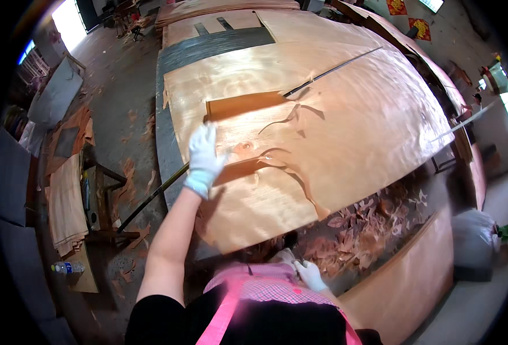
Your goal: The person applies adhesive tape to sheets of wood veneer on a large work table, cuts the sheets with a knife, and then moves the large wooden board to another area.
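A broad sheet of pale wood veneer (357,109) lies before me. My left hand (205,158), in a white glove, is over its left part, fingers stretched and thumb apart. Its fingertips reach the near left end of a darker orange-brown strip (245,106). Whether they touch the strip I cannot tell. Low by my pink checked apron (259,273) is my gloved right hand (311,276). Its fingers are curled beside a pale, crumpled thing (286,256) whose kind I cannot make out. A thin dark rod (334,72) lies across the sheet, beyond the strip.
Curled slivers (305,184) and torn splits mark the sheet. Veneer scraps (363,230) litter the floor at right. Another dark rod (153,197) slants past my left forearm. A stool (101,201), stacked veneer (67,207) and a plastic bottle (68,267) stand or lie left.
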Motion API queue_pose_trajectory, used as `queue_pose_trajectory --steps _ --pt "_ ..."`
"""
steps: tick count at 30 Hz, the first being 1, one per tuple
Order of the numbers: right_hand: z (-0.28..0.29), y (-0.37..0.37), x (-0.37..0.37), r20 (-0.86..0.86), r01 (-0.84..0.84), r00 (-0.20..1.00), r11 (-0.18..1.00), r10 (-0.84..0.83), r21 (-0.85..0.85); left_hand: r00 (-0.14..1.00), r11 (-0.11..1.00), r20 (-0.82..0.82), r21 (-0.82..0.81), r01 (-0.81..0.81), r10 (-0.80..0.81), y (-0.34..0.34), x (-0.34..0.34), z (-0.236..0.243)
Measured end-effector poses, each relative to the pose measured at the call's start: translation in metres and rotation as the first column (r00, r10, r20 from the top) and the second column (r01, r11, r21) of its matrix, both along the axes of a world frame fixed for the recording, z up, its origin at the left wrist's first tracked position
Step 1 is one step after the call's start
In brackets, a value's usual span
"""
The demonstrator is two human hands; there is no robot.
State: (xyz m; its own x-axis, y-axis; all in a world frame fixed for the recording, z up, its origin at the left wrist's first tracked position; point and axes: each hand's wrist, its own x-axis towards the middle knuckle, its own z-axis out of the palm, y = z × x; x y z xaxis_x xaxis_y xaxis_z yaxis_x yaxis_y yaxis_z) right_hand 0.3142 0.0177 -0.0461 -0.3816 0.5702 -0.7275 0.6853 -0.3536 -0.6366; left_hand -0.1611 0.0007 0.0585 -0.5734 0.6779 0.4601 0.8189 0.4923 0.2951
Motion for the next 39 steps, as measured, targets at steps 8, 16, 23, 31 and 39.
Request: queue_pose_trajectory --steps 8,16,23,31,39 --pt "0.006 0.116 -0.021 -0.253 -0.105 0.961 0.993 0.116 0.058 0.998 0.926 -0.057 -0.377 -0.007 -0.016 0.037 0.043 -0.061" --pt "0.038 0.269 0.023 -0.248 0.014 0.967 0.964 0.054 0.265 0.964 0.959 -0.243 0.282 -0.039 0.111 0.12 0.062 0.029" --pt "0.091 0.434 0.113 -0.552 0.883 0.413 0.466 -0.725 0.049 0.995 0.958 -0.092 -0.282 -0.06 0.036 0.101 0.109 -0.067" --pt "0.244 0.536 0.131 -0.81 0.83 0.515 0.399 -0.281 0.389 0.981 0.981 0.052 -0.065 -0.182 0.186 0.167 0.167 -0.058" --pt "0.287 0.574 0.097 -0.748 0.779 0.617 0.322 -0.245 0.537 0.993 0.991 0.059 0.092 0.098 -0.104 0.218 0.211 -0.028"
